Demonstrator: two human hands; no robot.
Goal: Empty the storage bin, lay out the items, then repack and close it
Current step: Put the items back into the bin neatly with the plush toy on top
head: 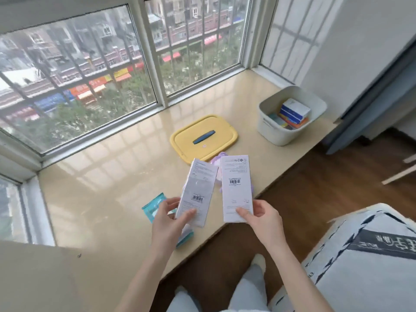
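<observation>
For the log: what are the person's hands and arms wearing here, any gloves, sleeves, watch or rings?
Nothing shows on them. The left hand and right hand are ungloved, with no rings visible. The left forearm and right forearm are bare down to the frame's lower edge: no sleeve, watch, bracelet or marking can be seen.
</observation>
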